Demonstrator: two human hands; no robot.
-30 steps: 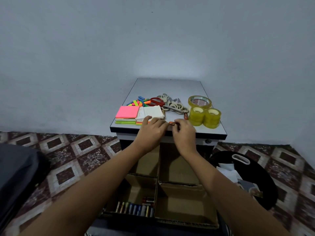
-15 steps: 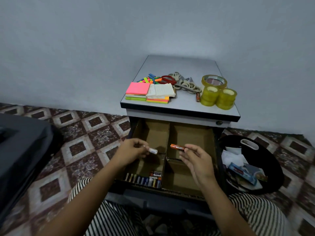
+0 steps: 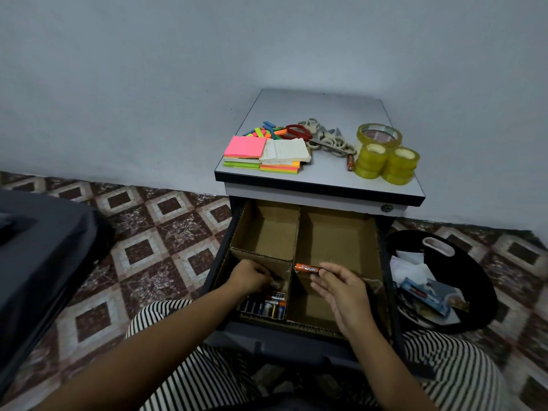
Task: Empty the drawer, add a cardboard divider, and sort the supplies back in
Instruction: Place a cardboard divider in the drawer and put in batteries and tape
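Observation:
The open drawer (image 3: 382,262) holds a cardboard divider (image 3: 296,241) that splits it into compartments. Several batteries (image 3: 264,305) lie in the near left compartment. My left hand (image 3: 249,277) reaches down into that compartment, fingers closed on a small white battery (image 3: 276,283). My right hand (image 3: 341,287) hovers over the near right compartment and pinches an orange battery (image 3: 307,267) by one end. On the cabinet top (image 3: 326,179) lie sticky note pads (image 3: 267,154), coloured tabs (image 3: 264,132), scissors (image 3: 317,136), tape rolls (image 3: 382,154) and one more battery (image 3: 350,162).
A black bag (image 3: 444,280) with papers and packets sits on the tiled floor right of the drawer. A dark grey object (image 3: 38,256) fills the left edge. My striped trousers (image 3: 453,378) are under the drawer front. A wall stands behind the cabinet.
Both hands left the cabinet top, each with a battery, and came down to the drawer. The left hand has since dropped into the near left compartment; the camera tilted down.

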